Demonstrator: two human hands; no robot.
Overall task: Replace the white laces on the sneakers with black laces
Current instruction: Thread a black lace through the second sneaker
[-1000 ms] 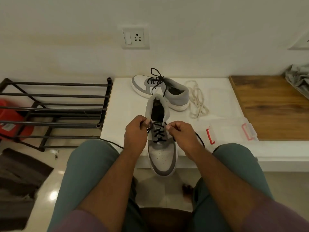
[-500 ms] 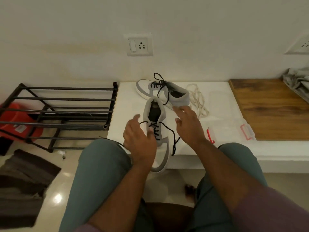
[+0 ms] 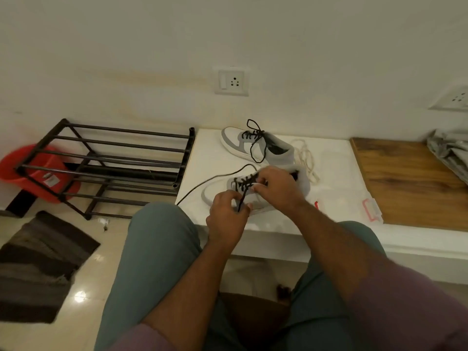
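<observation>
1. Now the near shoe [image 3: 220, 192] lies sideways with its toe to the left; half a second ago its toe pointed at the person.
2. That shoe sits near the front edge of the white shelf [image 3: 202, 150].
3. Left hand [image 3: 226, 216] pinches the black lace [image 3: 241, 196] with curled fingers. Right hand [image 3: 274, 190] curls over the lace holes and seems to pinch lace too.
4. One long lace end [image 3: 202, 184] trails off to the left.
5. To do this step well, I think both ends should be pulled snug and even before tying.
6. Count: two shoes. The far shoe [image 3: 255, 145] at the back edge already has black lace. One pile of white laces [image 3: 306, 158] lies just beside it.
</observation>
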